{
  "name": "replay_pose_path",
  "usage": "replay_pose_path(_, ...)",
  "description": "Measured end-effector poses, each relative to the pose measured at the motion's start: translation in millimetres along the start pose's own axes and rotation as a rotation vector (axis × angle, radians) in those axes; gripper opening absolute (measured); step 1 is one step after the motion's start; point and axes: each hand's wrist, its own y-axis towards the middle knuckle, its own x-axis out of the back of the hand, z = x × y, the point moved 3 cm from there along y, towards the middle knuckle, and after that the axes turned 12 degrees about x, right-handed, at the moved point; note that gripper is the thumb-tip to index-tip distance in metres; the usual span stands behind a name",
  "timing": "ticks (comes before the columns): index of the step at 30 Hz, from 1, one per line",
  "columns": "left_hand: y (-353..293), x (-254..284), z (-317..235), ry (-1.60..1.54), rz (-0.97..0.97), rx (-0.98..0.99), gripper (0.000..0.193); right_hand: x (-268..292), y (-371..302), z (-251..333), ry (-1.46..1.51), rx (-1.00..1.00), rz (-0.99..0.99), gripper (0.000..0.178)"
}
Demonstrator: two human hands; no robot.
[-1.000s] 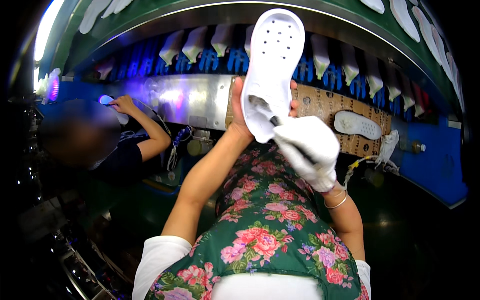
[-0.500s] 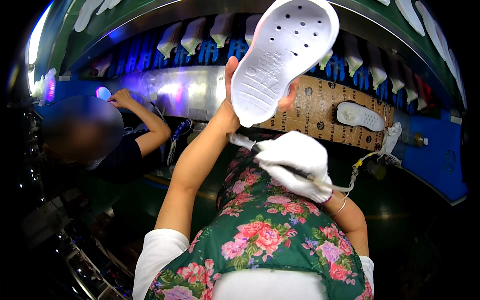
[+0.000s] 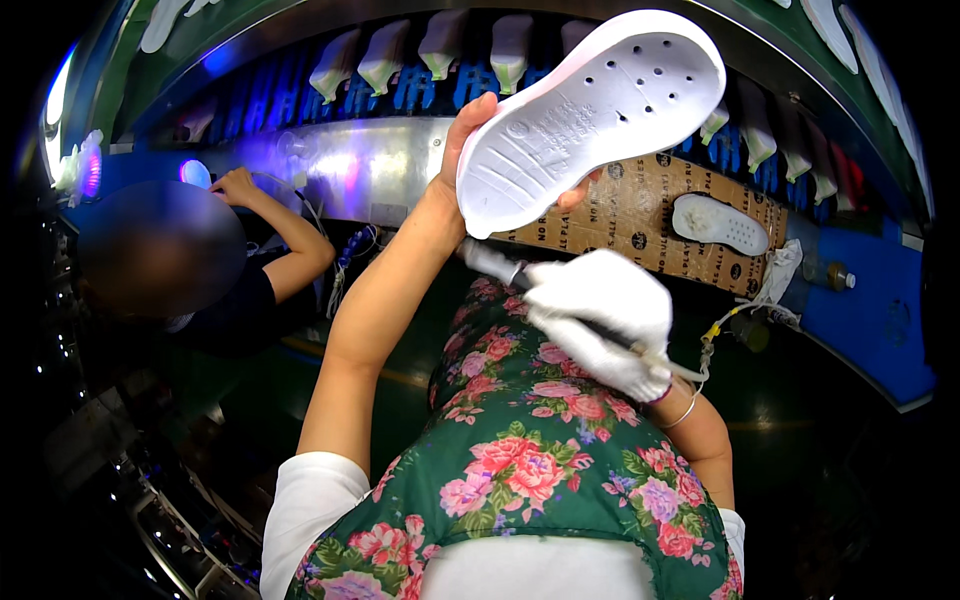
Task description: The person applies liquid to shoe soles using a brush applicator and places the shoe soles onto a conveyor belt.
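My bare left hand (image 3: pixel 454 170) grips a white shoe sole (image 3: pixel 590 115) from beneath, with the thumb at its left edge and fingertips showing at the other edge. The sole is held up and slanted, its wide end with small holes toward the upper right and its grooved, narrower end near my wrist. In a white knit glove, my right hand (image 3: pixel 605 310) is closed round a dark-handled brush (image 3: pixel 518 278). The brush's blurred pale tip (image 3: pixel 485 260) is just below the sole, close to my left wrist. A thin clear hose (image 3: pixel 690 376) runs from the back of the brush.
Another white sole (image 3: pixel 720 225) lies on printed brown cardboard (image 3: pixel 625 215) at the right. A crumpled white cloth (image 3: pixel 782 272) and a small bottle (image 3: pixel 840 275) are beside it. Behind stands a rack of pale hanging parts (image 3: pixel 440 45). A co-worker's arm (image 3: pixel 295 235) is at the left.
The sole has turned clockwise in my left hand, its wide end swinging right and slightly down. My right hand with the brush has shifted a little to the right.
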Motion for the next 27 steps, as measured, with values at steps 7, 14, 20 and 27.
replay_pose_path(7,1,1,-3,0.125,-0.160,-0.023,0.108,-12,3,8,-0.324,0.230,0.039,0.027)
replay_pose_path(14,5,-1,-6,0.071,-0.027,-0.184,0.108,1,8,-3,-0.166,-0.018,-0.090,0.021)
replay_pose_path(20,9,-1,-2,0.005,0.041,-0.299,0.104,0,10,-7,0.012,-0.050,-0.290,0.022)
replay_pose_path(27,20,-2,1,-0.097,0.064,-0.338,0.100,-3,29,2,-0.339,0.125,-0.096,0.028)
